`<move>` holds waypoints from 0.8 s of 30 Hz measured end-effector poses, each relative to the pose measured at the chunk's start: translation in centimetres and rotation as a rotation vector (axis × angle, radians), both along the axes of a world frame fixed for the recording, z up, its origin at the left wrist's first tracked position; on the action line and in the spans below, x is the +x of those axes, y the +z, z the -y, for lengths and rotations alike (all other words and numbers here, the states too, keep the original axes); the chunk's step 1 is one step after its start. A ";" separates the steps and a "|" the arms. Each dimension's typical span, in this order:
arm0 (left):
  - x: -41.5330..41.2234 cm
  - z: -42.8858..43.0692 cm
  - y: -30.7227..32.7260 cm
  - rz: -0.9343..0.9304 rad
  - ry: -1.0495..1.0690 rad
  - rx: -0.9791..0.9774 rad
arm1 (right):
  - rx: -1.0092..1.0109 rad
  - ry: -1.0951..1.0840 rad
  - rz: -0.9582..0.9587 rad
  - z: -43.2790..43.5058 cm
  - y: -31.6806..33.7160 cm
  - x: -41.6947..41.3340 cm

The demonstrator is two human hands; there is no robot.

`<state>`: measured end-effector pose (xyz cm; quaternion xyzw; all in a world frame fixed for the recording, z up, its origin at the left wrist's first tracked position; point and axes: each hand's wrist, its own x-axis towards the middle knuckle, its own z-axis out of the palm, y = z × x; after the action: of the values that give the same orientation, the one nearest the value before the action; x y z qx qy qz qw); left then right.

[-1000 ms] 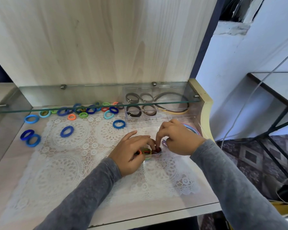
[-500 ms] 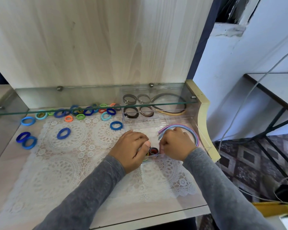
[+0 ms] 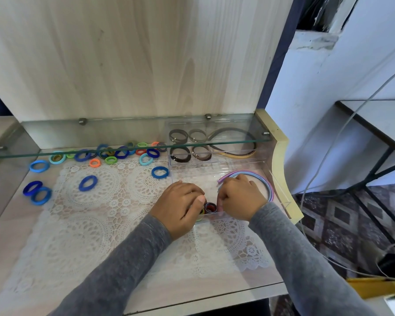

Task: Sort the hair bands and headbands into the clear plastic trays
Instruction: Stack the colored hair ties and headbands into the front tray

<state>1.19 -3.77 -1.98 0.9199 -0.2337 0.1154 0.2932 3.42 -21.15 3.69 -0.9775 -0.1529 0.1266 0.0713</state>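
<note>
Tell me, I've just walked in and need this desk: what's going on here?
A person in grey sleeves is sorting hair accessories. The left hand and right hand meet at the front of the near clear tray, around a red band; exactly what each grips is hidden. Pastel headbands lie in that tray, brown bands fill the far tray, and many loose bands lie on the lace mat.

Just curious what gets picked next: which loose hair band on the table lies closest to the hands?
The blue band lying alone beside the clear tray, just beyond the left hand; the rest lie farther left.
</note>
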 end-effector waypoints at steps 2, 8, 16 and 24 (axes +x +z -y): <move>0.0 -0.3 -0.2 0.001 0.004 -0.012 | -0.007 0.003 0.023 0.2 0.0 0.0; -0.1 -1.7 -0.8 0.009 0.020 -0.060 | 0.188 0.062 0.140 0.4 -1.2 0.1; -0.4 -1.9 -1.0 -0.078 0.002 -0.118 | 0.212 0.219 0.254 0.3 -2.5 -0.1; -0.3 -2.0 -1.1 -0.085 -0.006 -0.115 | 0.150 0.235 0.213 0.3 -2.2 -0.1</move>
<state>0.88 -1.79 -3.07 0.9048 -0.2170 0.0886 0.3555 3.33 -21.44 1.51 -0.9528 -0.2816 0.0179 0.1122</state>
